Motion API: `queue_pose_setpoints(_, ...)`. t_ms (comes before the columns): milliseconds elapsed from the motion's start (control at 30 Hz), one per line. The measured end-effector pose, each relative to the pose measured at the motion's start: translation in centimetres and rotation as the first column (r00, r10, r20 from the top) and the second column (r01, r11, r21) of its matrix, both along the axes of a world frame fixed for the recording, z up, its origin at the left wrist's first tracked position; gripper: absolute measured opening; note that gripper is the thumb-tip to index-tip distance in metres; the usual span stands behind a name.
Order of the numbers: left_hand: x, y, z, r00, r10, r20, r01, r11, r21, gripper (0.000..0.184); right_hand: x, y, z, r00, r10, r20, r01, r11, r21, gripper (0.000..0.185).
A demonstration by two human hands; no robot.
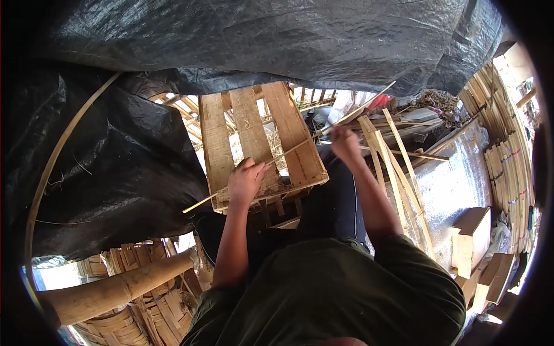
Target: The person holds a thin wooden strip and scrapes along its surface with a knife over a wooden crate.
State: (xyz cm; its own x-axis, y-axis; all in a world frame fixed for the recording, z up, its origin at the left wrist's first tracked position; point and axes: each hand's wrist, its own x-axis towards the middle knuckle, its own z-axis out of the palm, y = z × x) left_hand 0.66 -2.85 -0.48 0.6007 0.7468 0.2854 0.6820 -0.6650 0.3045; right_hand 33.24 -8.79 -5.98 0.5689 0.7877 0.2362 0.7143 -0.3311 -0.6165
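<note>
A long, thin bamboo strip (288, 151) slants across a wooden slatted crate (295, 135), its near end pointing down to the left. My left hand (247, 180) is closed around the strip above the slats. Just past the crate's right edge, my right hand (346, 144) is also closed, its fingers blurred. The strip's line passes by the top of that hand and continues up to the right. Something narrow and pale shows beside the right fingers, but I cannot make out what they grip.
Several split bamboo strips (398, 173) lean right of my right forearm. Dark plastic sheeting (248, 43) hangs ahead and at left. A thick bamboo pole (124, 288) lies lower left. Cardboard boxes (472, 236) and bundled slats (508, 173) stand at far right.
</note>
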Motion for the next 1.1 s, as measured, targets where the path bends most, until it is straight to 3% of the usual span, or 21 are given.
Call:
queue_pose_setpoints(33, 0.0, 0.2, -0.2, 1.0, 0.003, 0.003, -0.003, 1.0, 0.004, 0.024, -1.6, 0.0, 0.3, 0.99, 0.121, 0.067, -0.125, 0.99, 0.061, 0.034)
queue_pose_setpoints(67, -0.1, 0.3, -0.3, 0.999, 0.0, 0.034, 0.0, 1.0, 0.006, 0.024, -2.7, -0.6, 0.7, 0.989, 0.141, 0.049, -0.148, 0.964, 0.221, 0.035)
queue_pose_setpoints(100, -0.3, 0.1, -0.5, 0.998, -0.007, 0.063, 0.007, 1.0, 0.003, 0.024, -1.7, -0.8, 0.6, 0.99, 0.135, 0.046, -0.142, 0.965, 0.22, 0.035)
queue_pose_setpoints(200, -0.2, -0.1, -0.4, 0.998, -0.003, 0.061, 0.002, 1.0, 0.004, 0.024, 1.8, -0.4, 1.9, 0.99, -0.137, -0.029, 0.134, 0.986, -0.099, 0.034)
queue_pose_setpoints(233, -0.2, 0.0, -0.4, 0.998, -0.003, 0.07, 0.002, 1.0, 0.017, 0.024, 0.9, -0.4, 1.7, 0.99, -0.136, -0.022, 0.134, 0.987, -0.085, 0.034)
queue_pose_setpoints(300, -0.2, 0.1, -0.3, 1.0, 0.008, 0.016, -0.007, 1.0, -0.004, 0.023, -1.9, -0.6, 0.5, 0.989, 0.13, 0.076, -0.141, 0.976, 0.165, 0.038)
queue_pose_setpoints(333, -0.4, 0.2, -0.2, 1.0, -0.01, 0.029, 0.01, 1.0, 0.003, 0.023, -0.8, -0.8, 0.8, 0.99, 0.13, 0.06, -0.129, 0.991, -0.021, 0.038)
queue_pose_setpoints(367, -0.3, 0.2, -0.3, 0.999, -0.016, 0.029, 0.016, 1.0, 0.006, 0.023, 1.1, -0.8, 1.4, 0.98, 0.191, 0.05, -0.187, 0.98, -0.072, 0.039)
queue_pose_setpoints(433, -0.2, 0.0, -0.6, 0.999, -0.014, 0.038, 0.013, 1.0, 0.014, 0.023, 3.0, -0.1, 0.5, 0.987, -0.126, 0.097, 0.129, 0.991, -0.031, 0.042)
queue_pose_setpoints(467, -0.2, -0.1, -0.8, 0.999, -0.014, 0.043, 0.013, 1.0, 0.013, 0.023, 2.2, 0.3, -0.6, 0.987, -0.157, 0.042, 0.156, 0.987, 0.034, 0.046)
queue_pose_setpoints(500, -0.2, 0.1, -0.8, 0.999, -0.01, 0.035, 0.01, 1.0, 0.021, 0.023, 1.4, 0.0, 0.0, 0.998, -0.058, 0.029, 0.06, 0.995, -0.08, 0.036)
queue_pose_setpoints(567, -0.5, 0.4, -0.8, 1.0, -0.006, 0.022, 0.005, 1.0, 0.026, 0.023, 2.1, -0.6, -0.9, 0.994, 0.083, 0.069, -0.087, 0.994, 0.065, 0.034)
queue_pose_setpoints(633, -0.7, 0.3, -0.8, 0.995, -0.023, 0.092, 0.029, 0.998, -0.056, 0.023, 4.1, -1.0, 0.3, 0.997, 0.055, -0.053, -0.063, 0.984, -0.166, 0.033)
queue_pose_setpoints(667, -0.7, 0.1, -0.9, 0.995, -0.025, 0.096, 0.031, 0.998, -0.059, 0.023, 3.6, -0.9, 0.1, 0.996, -0.062, -0.072, 0.055, 0.994, -0.093, 0.043)
queue_pose_setpoints(700, -0.5, 0.1, -0.9, 0.997, -0.019, 0.077, 0.023, 0.999, -0.048, 0.023, 3.1, -0.9, -0.8, 0.996, -0.065, -0.066, 0.059, 0.994, -0.091, 0.043)
queue_pose_setpoints(767, -0.5, 0.6, -0.8, 0.998, -0.016, 0.059, 0.018, 1.0, -0.024, 0.022, 2.3, -1.0, -2.7, 1.0, -0.026, 0.015, 0.025, 0.996, 0.086, 0.036)
queue_pose_setpoints(800, -0.8, 0.7, -0.9, 0.997, -0.022, 0.069, 0.025, 0.999, -0.035, 0.022, 2.7, -1.7, -0.1, 0.997, 0.023, -0.069, -0.027, 0.998, -0.064, 0.036)
queue_pose_setpoints(900, -0.7, 0.4, -1.5, 0.996, -0.029, 0.08, 0.032, 0.999, -0.034, 0.022, 2.7, -1.4, 0.0, 0.985, -0.099, -0.141, 0.1, 0.995, -0.001, 0.037)
queue_pose_setpoints(967, -0.3, 0.8, -1.4, 0.996, -0.034, 0.083, 0.034, 0.999, 0.002, 0.022, 1.9, -1.5, 0.0, 0.995, -0.041, -0.095, 0.043, 0.999, 0.018, 0.038)
queue_pose_setpoints(1033, -0.8, 0.6, -1.1, 0.995, -0.04, 0.094, 0.045, 0.998, -0.052, 0.022, 2.6, -2.2, 0.4, 0.978, 0.003, -0.21, -0.016, 0.998, -0.06, 0.038)
queue_pose_setpoints(1100, -0.5, 0.2, -1.3, 0.998, -0.026, 0.053, 0.028, 0.998, -0.048, 0.022, 2.0, -1.9, -0.1, 0.983, -0.036, -0.179, 0.024, 0.998, -0.065, 0.039)
